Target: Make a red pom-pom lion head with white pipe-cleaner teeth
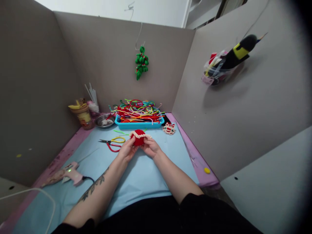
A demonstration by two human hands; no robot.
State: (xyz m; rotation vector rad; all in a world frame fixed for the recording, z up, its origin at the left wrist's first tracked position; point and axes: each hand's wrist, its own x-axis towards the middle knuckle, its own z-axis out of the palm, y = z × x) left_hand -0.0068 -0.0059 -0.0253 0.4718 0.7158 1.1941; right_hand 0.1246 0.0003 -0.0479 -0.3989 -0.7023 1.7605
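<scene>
Both my hands hold a small red fuzzy piece (139,137) trimmed along its top with a cream pipe cleaner (140,134), a little above the light blue mat (136,175). My left hand (127,150) grips its left side with curled fingers. My right hand (150,147) pinches the cream trim at its right side. Just left of my hands lie scissors (112,143) with yellow and red handles.
A blue tray (138,123) heaped with coloured pipe cleaners stands behind. A small finished red and white figure (169,128) sits to its right. A metal dish (104,121), a lidded cup (82,115) and a pink glue gun (66,174) lie left. Grey partition walls enclose the desk.
</scene>
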